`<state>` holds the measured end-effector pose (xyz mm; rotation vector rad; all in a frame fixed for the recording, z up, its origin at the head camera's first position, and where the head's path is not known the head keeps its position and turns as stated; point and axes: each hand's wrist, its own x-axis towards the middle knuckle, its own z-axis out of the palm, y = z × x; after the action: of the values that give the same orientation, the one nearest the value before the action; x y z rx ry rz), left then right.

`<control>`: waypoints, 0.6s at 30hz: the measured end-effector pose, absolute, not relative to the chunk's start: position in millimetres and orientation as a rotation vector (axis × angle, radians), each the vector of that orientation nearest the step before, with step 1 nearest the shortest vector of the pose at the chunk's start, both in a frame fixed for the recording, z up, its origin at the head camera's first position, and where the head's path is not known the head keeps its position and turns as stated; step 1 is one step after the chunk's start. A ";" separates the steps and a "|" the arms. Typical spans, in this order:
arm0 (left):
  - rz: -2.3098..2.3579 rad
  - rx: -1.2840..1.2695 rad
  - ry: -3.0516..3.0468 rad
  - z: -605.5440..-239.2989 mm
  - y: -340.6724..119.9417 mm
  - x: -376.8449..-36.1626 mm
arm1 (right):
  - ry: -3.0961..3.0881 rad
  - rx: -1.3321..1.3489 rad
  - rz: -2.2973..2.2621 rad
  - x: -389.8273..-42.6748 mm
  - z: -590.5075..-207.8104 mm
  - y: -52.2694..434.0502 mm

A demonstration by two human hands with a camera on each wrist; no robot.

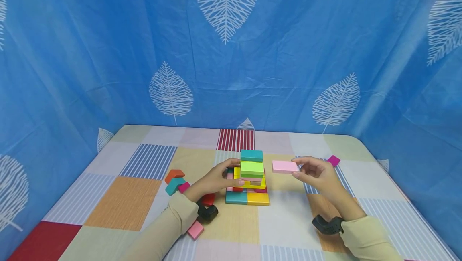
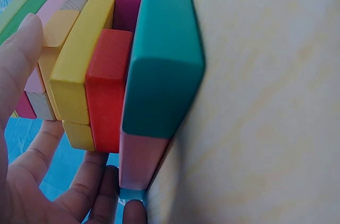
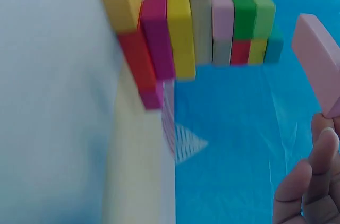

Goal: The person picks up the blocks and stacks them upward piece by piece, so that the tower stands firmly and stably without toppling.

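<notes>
A stack of coloured blocks (image 1: 250, 179) stands mid-table, with teal (image 1: 252, 155) and green (image 1: 252, 168) blocks on top. My left hand (image 1: 232, 173) clasps the stack's left side, fingers behind and thumb in front. In the left wrist view the thumb (image 2: 21, 49) lies by the upper layers, and the fingers (image 2: 87, 181) reach the bottom blocks beside the teal base block (image 2: 162, 75). My right hand (image 1: 297, 169) pinches a flat pink block (image 1: 284, 166) by its right end. It hangs level in the air just right of the stack, apart from it. The right wrist view shows this pink block (image 3: 319, 65) above my fingertips (image 3: 313, 181).
Loose blocks lie left of the stack: orange (image 1: 175, 175), teal (image 1: 175, 185), magenta (image 1: 183, 187), red (image 1: 208, 199) and pink (image 1: 195, 229). Another magenta block (image 1: 333, 160) lies at the right. A patchwork cloth (image 1: 122, 203) covers the table, and blue leaf-print curtains (image 1: 108, 52) close in three sides.
</notes>
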<state>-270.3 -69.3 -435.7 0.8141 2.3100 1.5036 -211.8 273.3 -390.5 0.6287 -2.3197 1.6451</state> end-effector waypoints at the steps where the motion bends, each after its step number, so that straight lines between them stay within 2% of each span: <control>1: 1.501 0.814 2.311 -435.6 -69.2 -270.3 | -2.329 0.614 1.639 -211.2 -389.8 270.1; 7: 1.498 0.819 2.307 -434.9 -69.5 -270.1 | -2.364 0.551 1.644 -211.3 -384.9 252.1; 18: 1.510 0.824 2.297 -434.8 -69.9 -269.6 | -2.340 0.638 1.603 -220.1 -390.3 227.1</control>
<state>-269.6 -69.9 -434.8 0.8243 2.2966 1.5100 -220.1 227.1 -390.3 0.6380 -2.3398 1.6029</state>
